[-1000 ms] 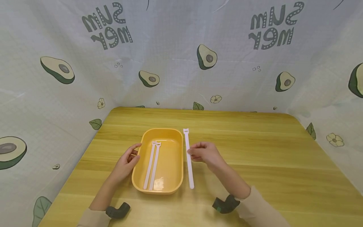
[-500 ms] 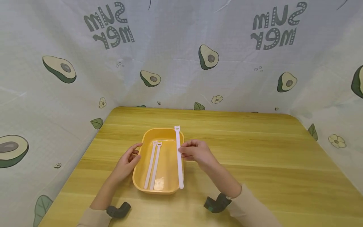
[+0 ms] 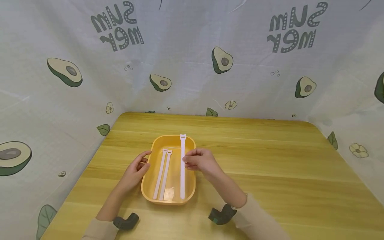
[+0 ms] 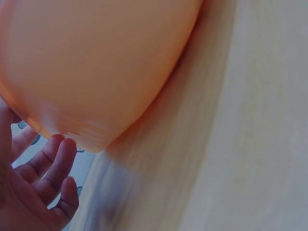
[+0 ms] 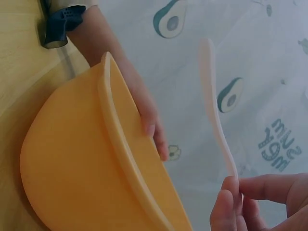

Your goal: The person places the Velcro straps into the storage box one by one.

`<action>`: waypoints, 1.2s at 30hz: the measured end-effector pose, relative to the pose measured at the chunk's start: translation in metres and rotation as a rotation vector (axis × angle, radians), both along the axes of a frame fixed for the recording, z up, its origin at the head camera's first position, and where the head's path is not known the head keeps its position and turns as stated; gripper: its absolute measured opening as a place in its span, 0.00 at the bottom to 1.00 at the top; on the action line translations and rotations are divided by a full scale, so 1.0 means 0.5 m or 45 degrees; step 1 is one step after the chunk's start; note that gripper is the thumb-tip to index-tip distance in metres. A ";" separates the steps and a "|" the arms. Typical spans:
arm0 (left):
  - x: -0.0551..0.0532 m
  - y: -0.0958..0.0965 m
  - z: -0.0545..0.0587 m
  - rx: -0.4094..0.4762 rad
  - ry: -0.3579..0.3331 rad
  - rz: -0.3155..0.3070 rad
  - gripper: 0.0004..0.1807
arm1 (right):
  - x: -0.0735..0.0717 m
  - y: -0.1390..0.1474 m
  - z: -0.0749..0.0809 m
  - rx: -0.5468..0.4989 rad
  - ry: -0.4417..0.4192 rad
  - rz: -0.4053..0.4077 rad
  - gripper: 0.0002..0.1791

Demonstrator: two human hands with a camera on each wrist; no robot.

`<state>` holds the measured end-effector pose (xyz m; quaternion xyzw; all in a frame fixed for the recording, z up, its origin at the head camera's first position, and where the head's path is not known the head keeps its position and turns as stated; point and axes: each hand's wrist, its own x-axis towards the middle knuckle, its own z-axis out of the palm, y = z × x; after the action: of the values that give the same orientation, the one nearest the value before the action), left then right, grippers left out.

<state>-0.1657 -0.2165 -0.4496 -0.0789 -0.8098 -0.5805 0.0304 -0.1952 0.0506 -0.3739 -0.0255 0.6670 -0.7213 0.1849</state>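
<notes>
My right hand [image 3: 201,162] pinches a long white cable tie [image 3: 182,180] with a slotted head, about midway along its length. The strap hangs over the right half of a yellow plastic basin [image 3: 144,186]; its head end points away from me. In the right wrist view the cable tie [image 5: 208,82] is above the rim and bends slightly beyond the fingertips. Two more white cable ties [image 3: 158,176] lie side by side inside the basin, at its left. My left hand [image 3: 135,170] rests against the basin's left side with loosely bent fingers, touching near the rim.
The basin stands on a wood-grain table [image 3: 264,160]. Behind the table hangs a pale curtain [image 3: 186,50] printed with avocados and mirrored lettering. Black curved pieces [image 3: 126,221] sit at both wrists, by the beige sleeves [image 3: 100,230].
My right hand has carried the cable tie leftward, from beside the basin across its right rim to above its inside. The left hand has stayed at the basin's left side.
</notes>
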 end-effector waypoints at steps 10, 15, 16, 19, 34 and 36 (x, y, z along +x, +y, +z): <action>-0.001 0.001 0.002 0.005 -0.020 0.016 0.24 | -0.010 -0.034 -0.020 0.034 0.001 -0.047 0.05; -0.001 0.001 0.002 0.004 -0.017 0.010 0.24 | -0.021 -0.055 -0.025 0.065 -0.003 -0.053 0.05; -0.002 0.001 0.002 0.005 -0.013 0.007 0.24 | -0.023 -0.059 -0.026 0.069 0.001 -0.049 0.05; -0.002 0.001 0.000 0.008 -0.011 -0.005 0.24 | -0.027 -0.071 -0.030 0.075 0.009 -0.042 0.05; 0.001 0.002 0.006 0.012 0.007 0.009 0.25 | -0.042 -0.117 -0.059 0.099 0.023 -0.040 0.04; 0.001 0.002 0.005 0.009 0.009 0.005 0.25 | -0.045 -0.120 -0.064 0.114 0.020 -0.047 0.04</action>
<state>-0.1649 -0.2156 -0.4468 -0.0793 -0.8079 -0.5829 0.0346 -0.2175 -0.0096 -0.4060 -0.0106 0.7005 -0.6938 0.1671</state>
